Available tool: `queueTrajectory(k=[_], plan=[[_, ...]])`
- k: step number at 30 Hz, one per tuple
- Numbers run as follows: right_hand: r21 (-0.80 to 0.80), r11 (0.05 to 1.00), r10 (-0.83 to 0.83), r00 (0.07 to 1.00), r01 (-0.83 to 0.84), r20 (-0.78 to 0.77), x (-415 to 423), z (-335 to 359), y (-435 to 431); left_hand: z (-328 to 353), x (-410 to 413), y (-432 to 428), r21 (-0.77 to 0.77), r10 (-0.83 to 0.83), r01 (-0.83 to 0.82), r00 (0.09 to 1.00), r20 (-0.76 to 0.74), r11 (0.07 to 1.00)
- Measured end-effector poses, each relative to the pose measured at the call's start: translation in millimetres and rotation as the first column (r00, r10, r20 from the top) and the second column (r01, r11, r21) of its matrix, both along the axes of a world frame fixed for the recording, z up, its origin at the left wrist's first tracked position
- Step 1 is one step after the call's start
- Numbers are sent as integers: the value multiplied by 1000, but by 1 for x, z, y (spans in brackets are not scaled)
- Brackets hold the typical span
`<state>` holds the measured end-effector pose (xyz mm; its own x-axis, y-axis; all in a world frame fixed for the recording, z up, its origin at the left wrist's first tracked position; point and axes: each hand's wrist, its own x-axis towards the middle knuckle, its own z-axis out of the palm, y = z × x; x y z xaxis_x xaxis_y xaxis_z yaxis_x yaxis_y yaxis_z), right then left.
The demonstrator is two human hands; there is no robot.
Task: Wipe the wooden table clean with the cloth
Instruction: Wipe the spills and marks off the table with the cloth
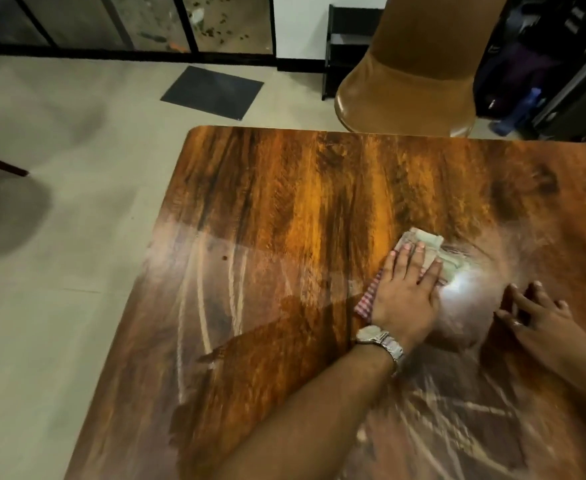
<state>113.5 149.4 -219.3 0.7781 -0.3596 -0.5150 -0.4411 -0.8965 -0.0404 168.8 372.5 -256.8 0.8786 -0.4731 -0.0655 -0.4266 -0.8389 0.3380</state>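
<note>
The wooden table (284,188) fills the lower right of the view, glossy, with pale curved smear streaks on its near part. A folded cloth (425,240), beige with a red-checked edge, lies near the table's middle. My left hand (406,299), a metal watch on its wrist, presses flat on the cloth with fingers pointing away from me. My right hand (534,311) rests on the bare wood just to the right of the cloth, fingers spread and holding nothing. A bright light glare sits between the two hands.
A brown chair (406,88) stands at the table's far edge. A dark mat (212,93) lies on the pale floor beyond the table's left corner. A dark furniture leg (0,166) pokes in at the left. Black shelving and bags stand at the back right.
</note>
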Motion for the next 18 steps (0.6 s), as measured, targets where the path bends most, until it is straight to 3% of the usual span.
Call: queueTrajectory(k=[3, 5, 10, 14, 18], plan=[[-35, 988, 154, 987, -153, 39, 15, -7, 33, -1, 33, 84, -13, 126, -125, 992, 20, 992], [-30, 989, 148, 985, -146, 84, 34, -7, 71, -2, 57, 149, 23, 243, -244, 969, 37, 969], [60, 961, 258, 955, -269, 146, 85, -19, 192, -6, 89, 298, 80, 515, -520, 854, 76, 851], [57, 939, 323, 927, -339, 191, 101, -22, 268, -7, 96, 361, 89, 629, -632, 775, 66, 770], [39, 935, 339, 922, -352, 186, 99, -21, 276, -6, 74, 391, 44, 706, -705, 708, -31, 708]])
